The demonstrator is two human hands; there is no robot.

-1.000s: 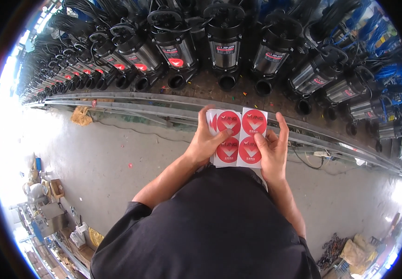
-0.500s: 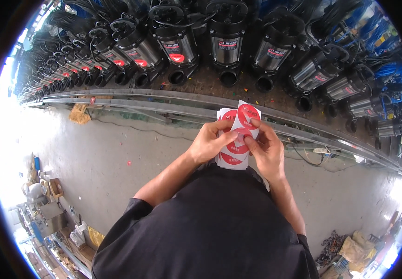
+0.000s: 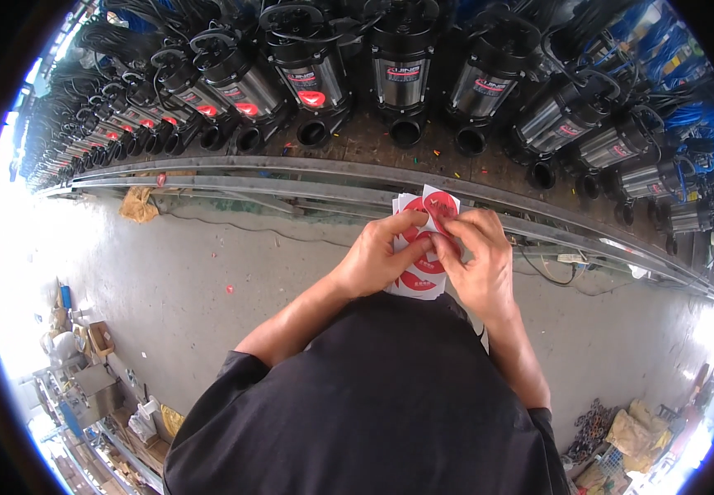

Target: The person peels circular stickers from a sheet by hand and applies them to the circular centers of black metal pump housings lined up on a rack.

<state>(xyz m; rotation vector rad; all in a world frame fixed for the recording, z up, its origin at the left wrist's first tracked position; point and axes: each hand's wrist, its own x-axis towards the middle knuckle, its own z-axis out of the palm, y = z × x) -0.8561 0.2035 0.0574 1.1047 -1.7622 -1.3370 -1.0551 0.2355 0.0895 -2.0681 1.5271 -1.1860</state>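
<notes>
In front of my chest is a stack of white sticker sheets (image 3: 419, 291) with round red labels. My left hand (image 3: 379, 254) grips the stack from its left side, thumb across the top sheet. My right hand (image 3: 480, 257) pinches the edge of a red round sticker (image 3: 437, 208) on the narrow top strip, thumb and forefinger together. The sticker appears partly lifted and bent there; the fingers hide part of it. Beyond the sheets stands a row of steel and black pumps (image 3: 400, 78). Several to the left carry a red sticker (image 3: 311, 98) low on the body.
A metal rail (image 3: 291, 167) edges the pump platform just beyond my hands. On the grey floor (image 3: 233, 330) a cable runs near a crumpled brown sack (image 3: 137, 205). Cardboard boxes (image 3: 101, 338) and shelving stand at lower left; sacks (image 3: 633, 433) lie at lower right.
My right fingers have curled in and lifted the edge of the upper sticker. My left hand has shifted slightly right with the sheets.
</notes>
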